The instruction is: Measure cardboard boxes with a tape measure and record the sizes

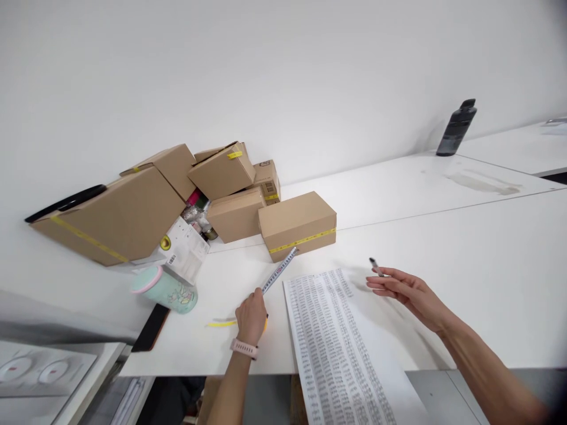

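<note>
My left hand is closed around a tape measure, with a bit of its orange case showing beside the palm. The pulled-out blade slants up and right, its tip near the lower front edge of a brown cardboard box banded with yellow tape. Between the fingers of my right hand is a pen, its dark end pointing up, held above the white table. A long printed sheet with rows of dense markings lies between my hands and hangs over the table's front edge.
Several cardboard boxes pile up at the left against the wall. A mint cup with a pink lid stands before them, near a black flat object. A dark bottle stands at the back right. A yellow strip lies left of my left hand.
</note>
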A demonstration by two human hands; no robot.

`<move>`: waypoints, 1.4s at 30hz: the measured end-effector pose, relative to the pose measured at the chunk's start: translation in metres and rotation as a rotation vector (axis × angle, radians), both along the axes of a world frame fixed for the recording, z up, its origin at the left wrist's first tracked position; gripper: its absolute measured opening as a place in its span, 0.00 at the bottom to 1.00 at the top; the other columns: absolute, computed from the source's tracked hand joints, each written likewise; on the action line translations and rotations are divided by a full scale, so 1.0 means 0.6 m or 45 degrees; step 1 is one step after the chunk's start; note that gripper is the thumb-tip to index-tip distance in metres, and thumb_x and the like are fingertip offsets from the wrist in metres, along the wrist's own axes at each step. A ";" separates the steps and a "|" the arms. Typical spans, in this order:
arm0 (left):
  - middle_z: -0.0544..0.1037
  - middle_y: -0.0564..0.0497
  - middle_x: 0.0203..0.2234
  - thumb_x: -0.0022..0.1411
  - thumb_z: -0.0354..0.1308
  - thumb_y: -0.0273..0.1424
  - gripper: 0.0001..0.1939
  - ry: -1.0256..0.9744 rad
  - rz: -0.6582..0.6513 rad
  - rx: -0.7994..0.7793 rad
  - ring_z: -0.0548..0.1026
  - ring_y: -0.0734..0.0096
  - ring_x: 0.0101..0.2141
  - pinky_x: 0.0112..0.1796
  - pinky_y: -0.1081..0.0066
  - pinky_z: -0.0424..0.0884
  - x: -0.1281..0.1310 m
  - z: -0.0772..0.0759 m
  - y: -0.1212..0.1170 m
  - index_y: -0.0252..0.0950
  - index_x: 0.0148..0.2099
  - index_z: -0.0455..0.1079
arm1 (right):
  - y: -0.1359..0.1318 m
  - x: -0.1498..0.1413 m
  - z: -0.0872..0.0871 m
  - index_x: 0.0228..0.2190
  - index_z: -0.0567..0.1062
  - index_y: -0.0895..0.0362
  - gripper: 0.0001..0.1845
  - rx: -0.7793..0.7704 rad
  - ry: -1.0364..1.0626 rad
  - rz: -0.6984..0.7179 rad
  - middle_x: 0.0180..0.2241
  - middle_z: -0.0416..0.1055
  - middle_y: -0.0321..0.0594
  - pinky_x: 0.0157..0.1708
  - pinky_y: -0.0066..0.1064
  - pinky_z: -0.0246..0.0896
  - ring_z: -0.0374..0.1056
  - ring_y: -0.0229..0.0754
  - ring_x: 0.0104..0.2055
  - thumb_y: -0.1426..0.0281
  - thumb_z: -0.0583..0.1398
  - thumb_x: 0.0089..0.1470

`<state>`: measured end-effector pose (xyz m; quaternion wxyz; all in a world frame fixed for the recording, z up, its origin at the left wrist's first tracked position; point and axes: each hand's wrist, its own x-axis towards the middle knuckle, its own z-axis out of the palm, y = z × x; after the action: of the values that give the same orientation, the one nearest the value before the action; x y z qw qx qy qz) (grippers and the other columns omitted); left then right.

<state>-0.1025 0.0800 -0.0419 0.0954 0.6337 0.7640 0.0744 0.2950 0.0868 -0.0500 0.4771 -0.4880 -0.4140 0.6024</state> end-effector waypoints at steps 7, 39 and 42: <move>0.77 0.42 0.37 0.71 0.44 0.29 0.13 0.088 -0.009 0.054 0.72 0.52 0.45 0.43 0.59 0.66 -0.002 -0.013 0.026 0.37 0.41 0.70 | -0.032 -0.079 -0.028 0.27 0.68 0.53 0.25 0.090 -0.131 -0.139 0.18 0.66 0.35 0.32 0.35 0.64 0.62 0.39 0.23 0.44 0.56 0.59; 0.52 0.47 0.71 0.68 0.51 0.52 0.35 -0.392 -0.983 0.055 0.45 0.52 0.70 0.68 0.42 0.40 0.253 -0.074 -0.077 0.39 0.70 0.53 | -0.001 -0.104 -0.108 0.31 0.69 0.54 0.21 0.214 -0.477 -0.151 0.23 0.66 0.34 0.27 0.30 0.59 0.61 0.38 0.25 0.50 0.63 0.55; 0.54 0.48 0.70 0.68 0.52 0.52 0.35 -0.398 -0.972 0.058 0.47 0.53 0.70 0.68 0.43 0.42 0.253 -0.075 -0.075 0.40 0.69 0.54 | 0.002 -0.101 -0.107 0.27 0.67 0.54 0.22 0.222 -0.543 -0.152 0.20 0.61 0.31 0.24 0.29 0.53 0.57 0.36 0.23 0.49 0.63 0.54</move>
<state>0.0493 0.0347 -0.0872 0.2169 0.8546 0.4486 0.1460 0.2341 0.0879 -0.1142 0.4540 -0.5848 -0.5261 0.4184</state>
